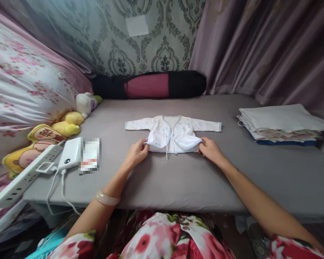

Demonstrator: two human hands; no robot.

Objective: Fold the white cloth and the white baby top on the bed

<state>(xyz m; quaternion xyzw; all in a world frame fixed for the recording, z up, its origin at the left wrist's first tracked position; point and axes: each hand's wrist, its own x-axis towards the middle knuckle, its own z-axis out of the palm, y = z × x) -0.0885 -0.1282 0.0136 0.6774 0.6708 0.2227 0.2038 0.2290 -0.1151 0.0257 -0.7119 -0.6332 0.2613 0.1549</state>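
A small white baby shirt (162,133) with pale blue trim and tie strings lies front side up on the grey-covered bed (172,187), both sleeves spread out sideways. My left hand (138,153) pinches its lower left corner. At the lower right corner, my right hand (210,150) grips the hem between thumb and fingers. Both front flaps are lifted slightly at the hem, and the back panel's edge shows beneath them. The strings hang down the middle past the hem.
Folded cloths (283,122) are stacked at the right. On the left lie a power strip (27,176), a white power bank (70,153) with cables, a blurred packet (90,156) and plush toys (67,122). A black and red bolster (148,85) lies along the wall.
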